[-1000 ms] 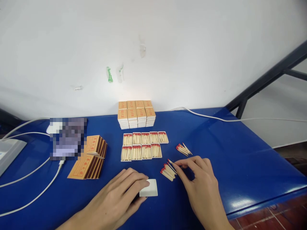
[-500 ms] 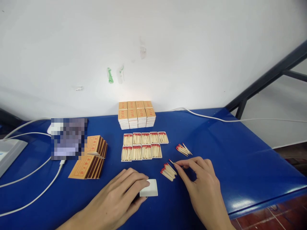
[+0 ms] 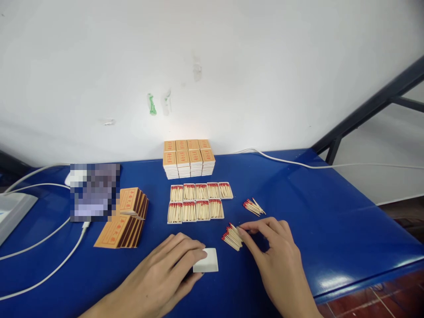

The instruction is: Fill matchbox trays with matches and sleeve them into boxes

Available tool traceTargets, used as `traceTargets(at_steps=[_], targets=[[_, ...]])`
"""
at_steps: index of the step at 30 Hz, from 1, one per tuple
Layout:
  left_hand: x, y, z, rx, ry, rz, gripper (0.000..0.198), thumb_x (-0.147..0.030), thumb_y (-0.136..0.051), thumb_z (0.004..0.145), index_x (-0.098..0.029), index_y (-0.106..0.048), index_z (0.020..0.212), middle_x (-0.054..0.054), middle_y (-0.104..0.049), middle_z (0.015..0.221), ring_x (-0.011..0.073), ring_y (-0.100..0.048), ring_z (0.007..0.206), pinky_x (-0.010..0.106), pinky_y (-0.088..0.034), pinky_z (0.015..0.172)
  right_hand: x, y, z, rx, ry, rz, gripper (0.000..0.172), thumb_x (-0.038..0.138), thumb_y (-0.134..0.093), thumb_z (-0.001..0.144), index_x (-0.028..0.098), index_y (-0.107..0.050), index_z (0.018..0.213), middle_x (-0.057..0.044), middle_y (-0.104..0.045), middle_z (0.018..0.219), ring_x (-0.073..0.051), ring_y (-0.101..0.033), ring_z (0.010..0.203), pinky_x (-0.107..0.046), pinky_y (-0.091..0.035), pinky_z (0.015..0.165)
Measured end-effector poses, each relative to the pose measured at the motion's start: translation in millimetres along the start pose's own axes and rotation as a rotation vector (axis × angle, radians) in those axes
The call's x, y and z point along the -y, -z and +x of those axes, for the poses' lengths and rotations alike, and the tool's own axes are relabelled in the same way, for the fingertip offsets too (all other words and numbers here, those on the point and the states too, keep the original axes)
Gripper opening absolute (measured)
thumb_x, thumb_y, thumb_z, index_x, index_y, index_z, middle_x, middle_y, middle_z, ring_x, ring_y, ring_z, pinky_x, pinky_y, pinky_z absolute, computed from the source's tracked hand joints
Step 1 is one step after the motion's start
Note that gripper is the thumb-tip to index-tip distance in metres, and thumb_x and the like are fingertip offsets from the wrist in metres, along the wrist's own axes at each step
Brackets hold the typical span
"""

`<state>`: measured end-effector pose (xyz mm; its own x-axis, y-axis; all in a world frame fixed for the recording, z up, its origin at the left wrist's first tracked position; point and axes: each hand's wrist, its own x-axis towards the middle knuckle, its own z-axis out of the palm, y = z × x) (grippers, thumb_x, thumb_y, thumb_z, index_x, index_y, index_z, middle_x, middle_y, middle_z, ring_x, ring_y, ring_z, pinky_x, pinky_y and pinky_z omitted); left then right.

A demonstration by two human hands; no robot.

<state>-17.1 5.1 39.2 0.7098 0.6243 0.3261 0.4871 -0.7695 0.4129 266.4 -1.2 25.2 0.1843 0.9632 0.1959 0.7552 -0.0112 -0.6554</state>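
At far left, a thin white cable point(image 3: 62, 271) curves over the glossy blue tabletop point(image 3: 331, 212) to a flat, pixelated object point(image 3: 96, 194). Just beside it lie overlapping orange card matchbox sleeves point(image 3: 111, 232) with dark edges. The left hand point(image 3: 168, 269) grips a small white card tray point(image 3: 209, 263), its fingers hiding the near-left part. Beyond are nine white trays packed with red-tipped wooden matches point(image 3: 188, 212), backed by stacked orange-topped matchboxes point(image 3: 188, 159). A loose heap of matches point(image 3: 232, 239) lies between the hands; the right hand point(image 3: 278, 251) brings thumb and forefinger together at its edge, whether around a match I cannot tell. A smaller heap point(image 3: 253, 206) lies behind.
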Motion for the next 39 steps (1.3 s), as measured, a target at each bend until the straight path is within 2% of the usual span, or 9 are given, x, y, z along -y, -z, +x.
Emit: traceTargets(at_steps=[9,17,22,26,32,39], targets=[[0,-0.5,-1,-0.017,0.015,-0.004,0.026,-0.021,-0.055,0.117,-0.020,-0.062,0.142,0.009,-0.079,0.132,0.0237,-0.079,0.118,0.046,-0.065,0.111,-2,0,1,0.000,-0.005,0.009,0.054,0.076,-0.057,0.106,0.031,-0.084,0.099,-0.009,-0.075,0.100,-0.031,-0.062,0.098,-0.046,-0.054,0.082],[-1,1.9,2,-0.002,0.010,-0.005,0.025,-0.020,-0.055,0.116,-0.019,-0.061,0.141,0.010,-0.079,0.130,0.0245,-0.079,0.115,0.047,-0.067,0.108,0,3,0,0.043,-0.004,0.035,0.049,0.071,-0.058,0.108,0.031,-0.085,0.100,-0.009,-0.075,0.100,-0.030,-0.063,0.096,-0.045,-0.053,0.081],[1,1.0,2,0.008,0.003,0.000,0.026,-0.019,-0.056,0.116,-0.019,-0.060,0.141,0.011,-0.078,0.131,0.0256,-0.078,0.116,0.050,-0.066,0.108,-10,7,13,-0.091,0.023,-0.063,0.053,0.072,-0.054,0.110,0.030,-0.085,0.107,-0.010,-0.074,0.101,-0.031,-0.060,0.099,-0.046,-0.051,0.082],[0,-0.3,0,0.000,0.013,-0.019,0.026,-0.017,-0.058,0.114,-0.019,-0.061,0.140,0.010,-0.077,0.131,0.0248,-0.077,0.114,0.048,-0.067,0.107,-17,9,24,-0.161,0.108,-0.127,0.053,0.067,-0.051,0.113,0.027,-0.086,0.119,-0.011,-0.073,0.101,-0.031,-0.057,0.098,-0.046,-0.050,0.083],[0,0.9,1,-0.013,0.018,-0.025,0.026,-0.019,-0.057,0.115,-0.020,-0.061,0.141,0.010,-0.078,0.131,0.0240,-0.078,0.116,0.046,-0.066,0.109,-17,5,23,-0.159,0.112,-0.130,0.052,0.065,-0.053,0.113,0.024,-0.084,0.102,-0.012,-0.073,0.099,-0.031,-0.057,0.098,-0.045,-0.050,0.080],[1,0.9,2,-0.018,0.016,-0.015,0.025,-0.020,-0.056,0.116,-0.020,-0.063,0.140,0.009,-0.079,0.130,0.0233,-0.079,0.115,0.045,-0.066,0.109,-2,-1,7,-0.050,0.078,-0.037,0.049,0.067,-0.057,0.111,0.028,-0.083,0.098,-0.011,-0.074,0.099,-0.031,-0.061,0.098,-0.046,-0.054,0.082]])
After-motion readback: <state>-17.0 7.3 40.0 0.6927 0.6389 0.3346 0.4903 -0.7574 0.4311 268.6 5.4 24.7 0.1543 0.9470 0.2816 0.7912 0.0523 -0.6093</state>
